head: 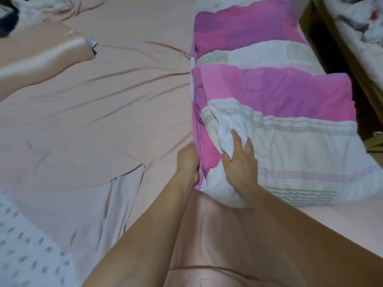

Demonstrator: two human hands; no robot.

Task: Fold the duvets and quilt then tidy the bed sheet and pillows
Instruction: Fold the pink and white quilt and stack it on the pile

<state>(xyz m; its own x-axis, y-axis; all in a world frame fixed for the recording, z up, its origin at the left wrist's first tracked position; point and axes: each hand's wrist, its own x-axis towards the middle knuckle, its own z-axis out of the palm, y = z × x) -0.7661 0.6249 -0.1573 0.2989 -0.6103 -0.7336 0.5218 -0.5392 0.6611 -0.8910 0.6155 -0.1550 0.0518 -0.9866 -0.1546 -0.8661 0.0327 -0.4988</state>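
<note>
left hand (187, 160) grips the folded pink-striped duvet's (275, 104) near-left edge; right hand (240, 162), fingers spread, presses flat on its top beside it, over the pink bed sheet (107, 112).

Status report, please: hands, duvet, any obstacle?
Left hand grips folded duvet edge. Right hand presses on top, fingers spread. Nothing blocking; bed sheet wrinkled.

— What sort of place is this?
— A bedroom in a home: a bed under a wrinkled pink bed sheet (116, 96), a folded pink-and-white striped duvet (275, 112), a satin pillow (39, 59).
— Anything else?
— A wooden bed frame (339, 48) beside it, piled with laundry.
</note>
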